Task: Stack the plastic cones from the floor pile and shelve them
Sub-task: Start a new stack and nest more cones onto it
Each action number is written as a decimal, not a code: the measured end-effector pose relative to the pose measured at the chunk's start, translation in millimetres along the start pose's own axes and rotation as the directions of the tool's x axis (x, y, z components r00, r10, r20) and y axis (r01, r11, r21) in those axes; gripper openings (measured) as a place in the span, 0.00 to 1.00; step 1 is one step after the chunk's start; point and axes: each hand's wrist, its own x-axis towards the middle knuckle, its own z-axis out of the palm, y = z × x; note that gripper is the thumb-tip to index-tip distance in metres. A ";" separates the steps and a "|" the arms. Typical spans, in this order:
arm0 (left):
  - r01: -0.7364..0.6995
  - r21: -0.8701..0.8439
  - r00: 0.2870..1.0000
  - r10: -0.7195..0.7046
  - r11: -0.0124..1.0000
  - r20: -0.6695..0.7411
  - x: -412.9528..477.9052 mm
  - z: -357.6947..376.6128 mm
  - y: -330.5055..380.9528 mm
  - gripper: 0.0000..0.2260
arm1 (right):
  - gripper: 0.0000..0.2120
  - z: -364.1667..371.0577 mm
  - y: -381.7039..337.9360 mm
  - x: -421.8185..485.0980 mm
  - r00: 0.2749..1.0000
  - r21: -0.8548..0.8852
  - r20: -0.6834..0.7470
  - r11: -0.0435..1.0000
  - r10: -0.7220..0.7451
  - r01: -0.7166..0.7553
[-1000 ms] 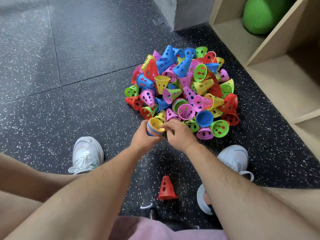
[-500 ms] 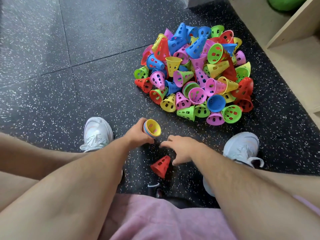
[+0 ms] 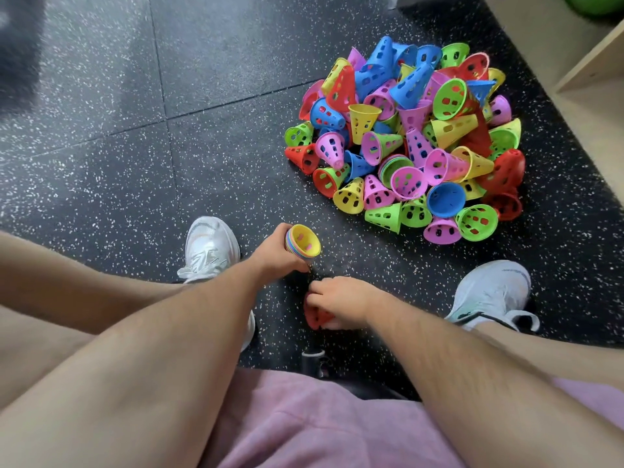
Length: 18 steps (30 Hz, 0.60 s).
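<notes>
Left hand (image 3: 275, 255): grips cone stack (image 3: 302, 240), yellow inside.
Right hand (image 3: 341, 298): fingers curl round red cone (image 3: 314, 315) on floor (image 3: 202, 163).
Pile (image 3: 408, 140): near shelf (image 3: 587, 106).

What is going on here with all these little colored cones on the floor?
A person crouched over the floor is collecting plastic cones. The left hand holds a nested stack with a yellow cone innermost. The right hand grips a lone red cone lying between the shoes, apart from the rest. The big mixed pile lies just ahead, beside a wooden shelf, and nothing from the stack is shelved yet.
</notes>
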 end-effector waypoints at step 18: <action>-0.075 -0.169 0.990 0.052 0.983 -0.134 5.5 15.3 37.6 0.32 | 0.22 -54.5 44.2 2.1 0.537 0.609 -0.504 0.719 0.676 -0.334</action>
